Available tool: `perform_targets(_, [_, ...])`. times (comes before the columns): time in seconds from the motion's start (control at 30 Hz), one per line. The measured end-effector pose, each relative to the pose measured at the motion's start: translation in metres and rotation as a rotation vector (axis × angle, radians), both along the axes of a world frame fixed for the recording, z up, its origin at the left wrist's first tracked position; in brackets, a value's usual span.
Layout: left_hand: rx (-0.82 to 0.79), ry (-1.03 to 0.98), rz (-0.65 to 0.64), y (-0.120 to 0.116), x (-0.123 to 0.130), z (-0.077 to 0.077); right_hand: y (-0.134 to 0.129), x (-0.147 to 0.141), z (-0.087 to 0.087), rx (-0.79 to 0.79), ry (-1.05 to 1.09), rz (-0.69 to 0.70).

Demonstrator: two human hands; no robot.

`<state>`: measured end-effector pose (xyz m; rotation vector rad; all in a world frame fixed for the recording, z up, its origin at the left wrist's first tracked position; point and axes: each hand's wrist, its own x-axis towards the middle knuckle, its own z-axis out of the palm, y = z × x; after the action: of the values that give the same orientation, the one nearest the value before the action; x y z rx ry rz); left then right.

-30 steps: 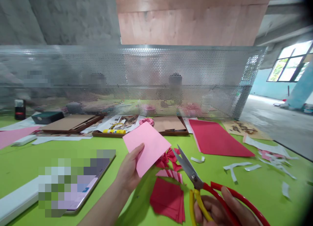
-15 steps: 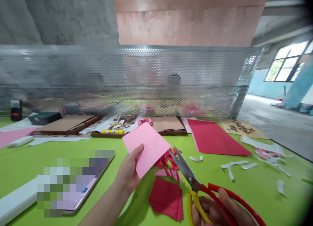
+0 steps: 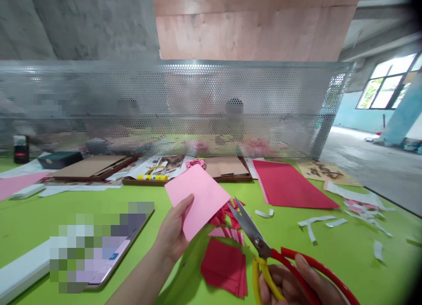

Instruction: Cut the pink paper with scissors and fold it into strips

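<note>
My left hand [image 3: 172, 228] pinches a sheet of pink paper [image 3: 198, 201] between thumb and fingers, holding it tilted above the green table. My right hand [image 3: 283, 283] grips red-and-yellow-handled scissors [image 3: 253, 232], with fingers through the handles. The steel blades are slightly parted, their tips beside the pink sheet's right edge. Below the blades lies a stack of red paper squares [image 3: 224, 267]. Crumpled red paper cutouts [image 3: 224, 216] sit partly hidden behind the pink sheet.
A long red paper sheet [image 3: 286, 186] lies to the right among white paper scraps [image 3: 316, 221]. Farther back are a glue stick [image 3: 151, 177] and wooden trays [image 3: 92, 173]. A pixelated tablet [image 3: 99, 248] lies at left. A perforated metal screen [image 3: 165, 98] stands behind the table.
The view has shifted slightly, with the scene sliding left. Both hands keep the same hold on the paper and scissors.
</note>
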<state>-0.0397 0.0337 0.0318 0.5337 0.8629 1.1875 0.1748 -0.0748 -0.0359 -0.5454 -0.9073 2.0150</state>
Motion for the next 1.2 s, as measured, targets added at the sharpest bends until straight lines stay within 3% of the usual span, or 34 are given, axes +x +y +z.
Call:
perform_targets(0.3, [0.008, -0.03, 0.004, 0.0, 0.0, -0.002, -0.001, 0.0, 0.016, 0.013, -0.012, 0.025])
perform_targets(0.53, [0.034, -0.026, 0.014, 0.001, 0.0, -0.002, 0.0, 0.004, 0.013, 0.067, -0.054, 0.046])
perform_targets(0.8, [0.035, -0.005, 0.025, -0.001, 0.0, -0.001, 0.0, 0.003, 0.015, 0.031, -0.036, 0.04])
perform_targets(1.03, [0.026, 0.036, -0.025, -0.001, 0.0, -0.002, -0.001, -0.004, 0.021, -0.094, 0.069, 0.026])
perform_targets(1.2, [0.161, 0.107, -0.071, 0.001, -0.001, -0.014, -0.001, -0.005, 0.016, -0.109, 0.089, 0.004])
